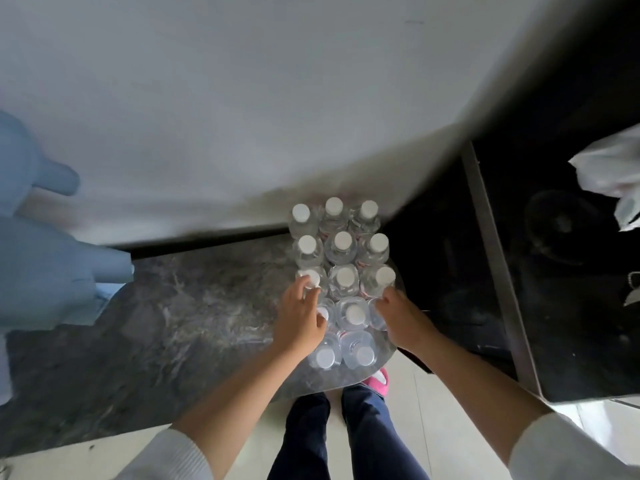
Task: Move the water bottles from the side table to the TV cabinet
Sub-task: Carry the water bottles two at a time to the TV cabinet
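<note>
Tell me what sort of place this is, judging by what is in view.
Probably a room in a home or lodging. A marbled grey countertop carries a pack of water bottles, a plain white wall rises behind it, and a pink slipper shows on the pale tiled floor.

Water bottles (343,277): a block of small clear plastic bottles with white screw caps, all upright and capped, packed three across and touching one another, in about five rows. They stand on a grey marbled surface (180,317), at its rounded right-hand end, with the far row close against a pale wall. The near rows look wrapped in clear film; whether the whole block is wrapped cannot be told.
</note>
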`<state>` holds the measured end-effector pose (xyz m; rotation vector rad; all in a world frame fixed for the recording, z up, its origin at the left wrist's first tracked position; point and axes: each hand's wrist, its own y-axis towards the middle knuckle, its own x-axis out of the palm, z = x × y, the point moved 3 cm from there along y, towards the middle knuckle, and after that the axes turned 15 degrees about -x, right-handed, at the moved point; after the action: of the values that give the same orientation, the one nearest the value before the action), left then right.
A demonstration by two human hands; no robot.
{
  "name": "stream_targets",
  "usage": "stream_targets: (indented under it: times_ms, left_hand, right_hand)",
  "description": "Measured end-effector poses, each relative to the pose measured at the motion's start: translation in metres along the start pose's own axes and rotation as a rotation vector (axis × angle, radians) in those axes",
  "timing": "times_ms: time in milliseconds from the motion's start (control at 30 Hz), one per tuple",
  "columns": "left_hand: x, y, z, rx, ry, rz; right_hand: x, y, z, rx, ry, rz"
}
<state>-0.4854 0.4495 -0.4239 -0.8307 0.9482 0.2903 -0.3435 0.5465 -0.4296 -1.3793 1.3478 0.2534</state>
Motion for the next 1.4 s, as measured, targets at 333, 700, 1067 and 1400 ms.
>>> stream_targets:
  times_ms: [333, 700, 1067, 1400]
  left_hand:
    - [0.001, -0.003, -0.001, 0.007, 0.024, -0.054]
    - [-0.015, -0.051, -0.017, -0.259, 0.008, 0.004]
    - [-0.065, -0.215, -0.137, -0.788, -0.148, 0.223]
    - [-0.067, -0.454, -0.273, -1.254, -0.105, 0.37]
  right_hand:
    - [0.007, -0.009, 0.004, 0.052, 0.039, 0.041]
    - [-0.008, -0.02, 0.005, -0.034, -0.114, 0.085]
    - [-0.048, -0.01, -0.175, -0.741, -0.486, 0.042]
    - [0.009, -0.075, -0.464, -1.301, -0.546, 0.067]
